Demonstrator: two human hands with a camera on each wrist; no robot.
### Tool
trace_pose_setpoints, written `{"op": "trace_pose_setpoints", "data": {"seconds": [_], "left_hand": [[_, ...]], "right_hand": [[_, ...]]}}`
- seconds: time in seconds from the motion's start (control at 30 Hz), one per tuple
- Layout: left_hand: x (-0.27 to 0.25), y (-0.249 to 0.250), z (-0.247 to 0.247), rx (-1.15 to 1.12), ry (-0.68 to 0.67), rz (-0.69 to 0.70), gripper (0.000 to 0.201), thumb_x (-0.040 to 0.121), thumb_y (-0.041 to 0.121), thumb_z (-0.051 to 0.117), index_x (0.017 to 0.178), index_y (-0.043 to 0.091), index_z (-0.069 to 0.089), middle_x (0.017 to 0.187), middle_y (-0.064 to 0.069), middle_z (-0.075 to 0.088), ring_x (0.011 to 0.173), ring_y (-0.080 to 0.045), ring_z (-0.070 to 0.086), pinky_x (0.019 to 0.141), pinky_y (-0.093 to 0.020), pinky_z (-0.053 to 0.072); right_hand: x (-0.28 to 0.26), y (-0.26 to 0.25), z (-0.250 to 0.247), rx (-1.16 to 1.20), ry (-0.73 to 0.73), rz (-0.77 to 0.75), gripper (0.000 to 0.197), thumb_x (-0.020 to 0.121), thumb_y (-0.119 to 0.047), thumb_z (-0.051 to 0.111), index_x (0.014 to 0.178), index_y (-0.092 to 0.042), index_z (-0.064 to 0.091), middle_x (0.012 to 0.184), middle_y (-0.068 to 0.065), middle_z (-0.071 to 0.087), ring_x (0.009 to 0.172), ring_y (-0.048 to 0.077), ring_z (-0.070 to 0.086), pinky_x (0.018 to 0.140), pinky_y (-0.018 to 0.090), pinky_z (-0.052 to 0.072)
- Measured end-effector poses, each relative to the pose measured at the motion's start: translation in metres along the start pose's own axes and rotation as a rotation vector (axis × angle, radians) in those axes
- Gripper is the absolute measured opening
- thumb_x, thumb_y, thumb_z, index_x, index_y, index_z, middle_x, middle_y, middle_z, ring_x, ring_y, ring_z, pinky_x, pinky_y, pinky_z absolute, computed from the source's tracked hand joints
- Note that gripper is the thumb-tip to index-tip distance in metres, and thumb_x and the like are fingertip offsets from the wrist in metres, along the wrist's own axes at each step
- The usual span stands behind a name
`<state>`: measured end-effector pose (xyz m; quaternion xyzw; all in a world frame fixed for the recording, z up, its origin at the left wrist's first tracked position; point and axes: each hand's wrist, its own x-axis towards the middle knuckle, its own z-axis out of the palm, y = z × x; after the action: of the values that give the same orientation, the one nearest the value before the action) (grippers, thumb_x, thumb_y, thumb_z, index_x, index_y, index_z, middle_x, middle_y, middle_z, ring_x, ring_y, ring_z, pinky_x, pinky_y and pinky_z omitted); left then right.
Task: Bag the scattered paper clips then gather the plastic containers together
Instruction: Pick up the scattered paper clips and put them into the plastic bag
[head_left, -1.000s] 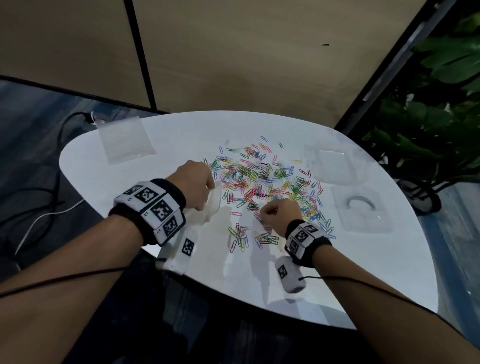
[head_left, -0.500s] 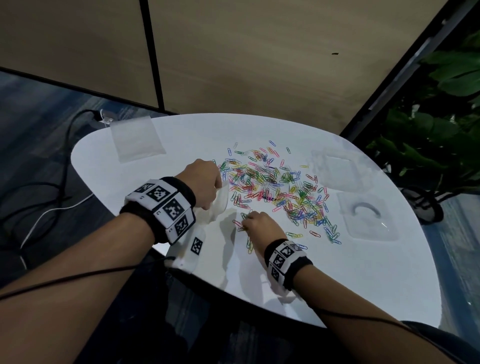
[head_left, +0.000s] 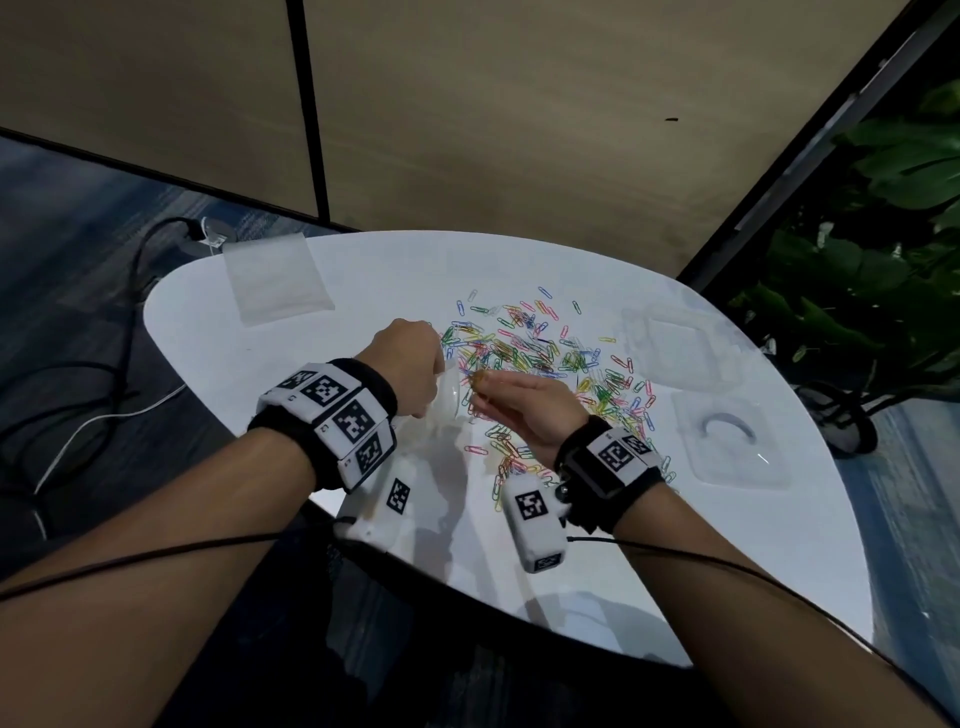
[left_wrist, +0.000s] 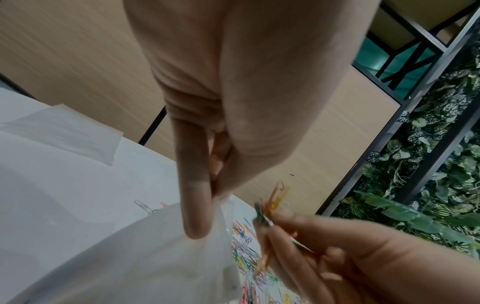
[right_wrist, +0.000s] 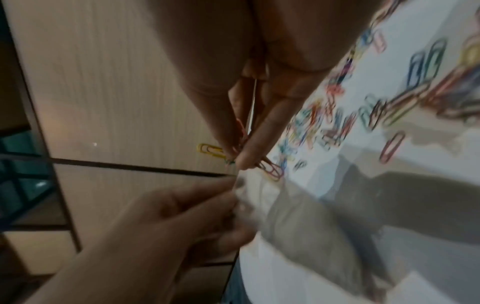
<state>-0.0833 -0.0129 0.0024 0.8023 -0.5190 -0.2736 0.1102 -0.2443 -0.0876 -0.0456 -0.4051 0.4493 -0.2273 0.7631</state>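
Right hand (head_left: 524, 410) lifted from table, pinching paper clips (left_wrist: 272, 202), left hand (head_left: 410, 364) gripping bag (left_wrist: 161, 257) rim

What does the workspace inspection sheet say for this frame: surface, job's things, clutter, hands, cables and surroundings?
Surface: white rounded table, glossy.
Job's things: coloured paper clips lie scattered mid-table; a clear bag hangs open over the near side; two clear plastic containers sit apart at the right.
Clutter: a flat spare bag at the far left edge.
Hands: left hand pinches the bag's rim; right hand pinches a small bunch of clips beside the bag's mouth.
Cables: black and white cables on the floor at left; thin black leads along both forearms.
Surroundings: wood-panel wall behind, green plants at right.
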Motion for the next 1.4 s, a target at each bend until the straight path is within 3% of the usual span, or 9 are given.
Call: {"op": "trace_pose_setpoints", "data": {"seconds": [0.2, 0.33, 0.43, 0.57, 0.77, 0.83, 0.93, 1.03, 1.4], "left_hand": [[-0.003, 0.0, 0.001, -0.069, 0.032, 0.009, 0.028, 0.082, -0.001, 0.067, 0.106, 0.012, 0.075, 0.072, -0.001, 0.064, 0.083, -0.026, 0.074, 0.085, -0.036, 0.06], [-0.006, -0.002, 0.001, -0.103, 0.025, 0.041, 0.026, 0.083, -0.001, 0.068, 0.104, 0.01, 0.076, 0.08, -0.007, 0.069, 0.083, -0.026, 0.074, 0.083, -0.037, 0.061], [-0.006, -0.003, 0.002, -0.129, 0.009, 0.047, 0.024, 0.084, -0.003, 0.062, 0.095, 0.012, 0.077, 0.077, -0.007, 0.074, 0.07, -0.023, 0.076, 0.077, -0.036, 0.063], [0.0, -0.006, 0.004, -0.138, 0.022, 0.019, 0.03, 0.078, -0.008, 0.063, 0.087, 0.016, 0.078, 0.072, -0.007, 0.074, 0.07, -0.023, 0.074, 0.079, -0.037, 0.062], [-0.003, -0.012, -0.009, -0.164, 0.086, -0.035, 0.025, 0.091, -0.002, 0.054, 0.106, 0.008, 0.071, 0.083, -0.01, 0.074, 0.065, -0.02, 0.076, 0.081, -0.035, 0.062], [-0.005, -0.014, -0.014, -0.163, 0.083, -0.046, 0.026, 0.088, -0.003, 0.06, 0.109, 0.007, 0.071, 0.09, -0.012, 0.074, 0.073, -0.023, 0.076, 0.084, -0.037, 0.061], [-0.011, -0.014, -0.019, -0.146, 0.065, -0.044, 0.027, 0.085, -0.003, 0.065, 0.109, 0.006, 0.072, 0.092, -0.014, 0.075, 0.084, -0.028, 0.075, 0.085, -0.039, 0.061], [-0.016, -0.016, -0.022, -0.123, 0.048, -0.035, 0.03, 0.083, -0.006, 0.065, 0.111, 0.005, 0.071, 0.098, -0.014, 0.074, 0.086, -0.029, 0.075, 0.082, -0.037, 0.061], [-0.025, -0.029, -0.03, -0.071, 0.064, -0.047, 0.039, 0.077, -0.006, 0.071, 0.113, 0.008, 0.073, 0.103, -0.015, 0.074, 0.097, -0.029, 0.071, 0.087, -0.037, 0.059]], "right_hand": [[-0.003, 0.017, 0.037, -0.218, 0.098, -0.074, 0.011, 0.086, 0.005, 0.064, 0.08, -0.001, 0.07, 0.081, 0.019, 0.071, 0.069, 0.02, 0.069, 0.075, 0.025, 0.06], [0.001, 0.017, 0.043, -0.386, 0.07, -0.117, 0.026, 0.082, 0.017, 0.053, 0.092, 0.003, 0.072, 0.085, 0.021, 0.069, 0.076, 0.028, 0.066, 0.082, 0.035, 0.059], [0.001, 0.014, 0.042, -0.723, 0.093, -0.192, 0.021, 0.075, 0.005, 0.066, 0.077, -0.014, 0.076, 0.077, 0.014, 0.074, 0.074, 0.035, 0.071, 0.073, 0.043, 0.062], [-0.005, -0.004, 0.051, -1.112, 0.079, -0.375, 0.016, 0.084, -0.007, 0.064, 0.089, -0.009, 0.079, 0.08, 0.01, 0.074, 0.072, 0.022, 0.069, 0.069, 0.028, 0.054], [-0.015, -0.018, 0.02, -0.95, 0.091, -0.365, 0.019, 0.086, -0.006, 0.065, 0.101, -0.013, 0.075, 0.091, 0.003, 0.075, 0.08, 0.021, 0.072, 0.076, 0.038, 0.061], [-0.015, -0.008, -0.016, -1.285, 0.166, -0.232, 0.037, 0.086, -0.025, 0.069, 0.123, -0.019, 0.065, 0.112, 0.004, 0.069, 0.099, 0.018, 0.067, 0.094, 0.038, 0.055], [-0.021, 0.023, -0.076, -1.598, 0.245, 0.217, 0.104, 0.067, -0.06, 0.077, 0.151, -0.025, 0.027, 0.152, 0.014, 0.032, 0.136, 0.032, 0.041, 0.109, 0.045, 0.04], [-0.03, 0.06, -0.104, -1.51, 0.278, 0.31, 0.131, 0.038, -0.079, 0.076, 0.148, -0.029, 0.025, 0.143, 0.014, 0.03, 0.129, 0.035, 0.044, 0.106, 0.049, 0.043], [0.015, 0.094, -0.04, -1.202, 0.44, -0.084, 0.079, 0.073, -0.035, 0.079, 0.141, -0.011, 0.047, 0.127, 0.012, 0.044, 0.106, 0.028, 0.061, 0.098, 0.038, 0.051]]}}
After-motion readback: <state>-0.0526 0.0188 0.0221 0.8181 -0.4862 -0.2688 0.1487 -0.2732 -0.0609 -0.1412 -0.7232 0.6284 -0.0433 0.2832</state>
